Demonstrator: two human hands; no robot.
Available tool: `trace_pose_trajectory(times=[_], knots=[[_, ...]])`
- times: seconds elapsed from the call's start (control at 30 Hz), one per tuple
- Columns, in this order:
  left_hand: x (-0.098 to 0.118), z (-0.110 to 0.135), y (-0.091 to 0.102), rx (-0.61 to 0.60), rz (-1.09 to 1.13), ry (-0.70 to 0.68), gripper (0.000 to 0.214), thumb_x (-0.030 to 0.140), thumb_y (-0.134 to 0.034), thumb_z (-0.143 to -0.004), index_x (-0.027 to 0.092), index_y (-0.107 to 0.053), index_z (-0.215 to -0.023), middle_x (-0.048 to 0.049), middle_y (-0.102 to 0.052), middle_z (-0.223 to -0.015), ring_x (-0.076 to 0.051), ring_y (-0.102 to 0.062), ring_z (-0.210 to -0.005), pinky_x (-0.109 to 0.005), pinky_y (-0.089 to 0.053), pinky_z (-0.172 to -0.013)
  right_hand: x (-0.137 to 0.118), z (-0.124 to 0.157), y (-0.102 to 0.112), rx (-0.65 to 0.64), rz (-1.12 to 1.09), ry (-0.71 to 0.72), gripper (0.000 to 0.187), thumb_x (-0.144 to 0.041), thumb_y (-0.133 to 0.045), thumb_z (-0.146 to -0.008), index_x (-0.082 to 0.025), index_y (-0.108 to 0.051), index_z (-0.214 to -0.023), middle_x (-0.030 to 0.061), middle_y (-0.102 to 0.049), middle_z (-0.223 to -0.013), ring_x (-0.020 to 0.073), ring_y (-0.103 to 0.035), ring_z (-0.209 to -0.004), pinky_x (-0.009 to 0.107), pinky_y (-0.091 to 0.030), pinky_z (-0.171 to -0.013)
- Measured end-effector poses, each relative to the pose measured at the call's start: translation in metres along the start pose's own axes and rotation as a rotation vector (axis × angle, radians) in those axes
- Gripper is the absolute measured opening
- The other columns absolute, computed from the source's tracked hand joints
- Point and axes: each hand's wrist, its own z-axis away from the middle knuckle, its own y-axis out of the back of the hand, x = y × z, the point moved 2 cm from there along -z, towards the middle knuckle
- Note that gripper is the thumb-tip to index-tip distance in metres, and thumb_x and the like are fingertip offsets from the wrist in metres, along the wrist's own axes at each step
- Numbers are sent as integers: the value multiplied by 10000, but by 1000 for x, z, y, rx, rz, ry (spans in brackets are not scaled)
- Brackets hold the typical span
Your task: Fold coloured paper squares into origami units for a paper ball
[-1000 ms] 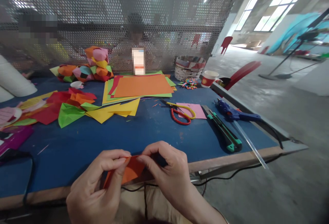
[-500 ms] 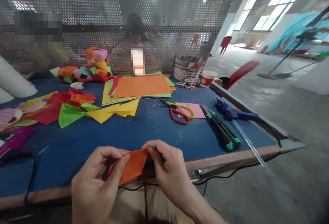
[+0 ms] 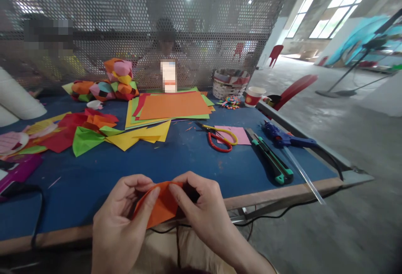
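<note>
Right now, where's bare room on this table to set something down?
Mostly bare tabletop lies between the yellow paper and the held orange paper, and between the scissors, utility knife and front edge. It's crowded around the red paper at left.

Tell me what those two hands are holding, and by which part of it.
A piece of orange paper: the left hand pinches it near its upper left, the right hand at its upper edge, toward the right.

Left hand [image 3: 117, 219]: pinches orange paper [image 3: 165, 205] at its left side
Right hand [image 3: 204, 207]: pinches its upper right edge
Table [image 3: 176, 156], right: scissors [image 3: 220, 150] partly over pink paper [image 3: 243, 135], cutter [image 3: 272, 161], glue gun [image 3: 281, 138]
Far middle: stacked coloured sheets [image 3: 174, 105]
Far right: basket [image 3: 230, 85], cup [image 3: 255, 96]
</note>
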Motion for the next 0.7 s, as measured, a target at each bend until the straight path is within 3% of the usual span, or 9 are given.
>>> trace_pose_trajectory(times=[0.2,0.4,0.53,0.7], knots=[[2,-4,0,-62,21,46,247,376,-788,-774,235,-727,-968,-12,-783,-852,-160,-779,-760,-177,-629,-686,1,1,1,36,22,62,170,-155,-623,-941,-206,-719,-809,-39,-730,-751,93,-633,-665,203,-453,-646],[-6,0,-1,-196,46,184,268,490,-744,-845,242,-750,-946,-18,-780,-910,-164,-758,-797,-206,-629,-690,-1,8,2,136,75,192,144,-147,-633,-946,-215,-706,-843,-40,-739,-793,97,-657,-711,203,-470,-684],[-8,1,1,-178,67,147,229,478,-736,-856,251,-763,-877,0,-775,-844,-149,-743,-752,-194,-616,-680,-2,12,1,161,79,260,137,-138,-629,-949,-216,-697,-860,-37,-732,-796,98,-655,-705,203,-477,-682],[-7,2,2,-142,14,67,121,397,-708,-881,286,-757,-876,42,-773,-827,-121,-741,-721,-164,-601,-653,-2,13,2,125,121,224,136,-142,-622,-944,-215,-682,-847,-28,-717,-770,114,-648,-685,213,-476,-648]])
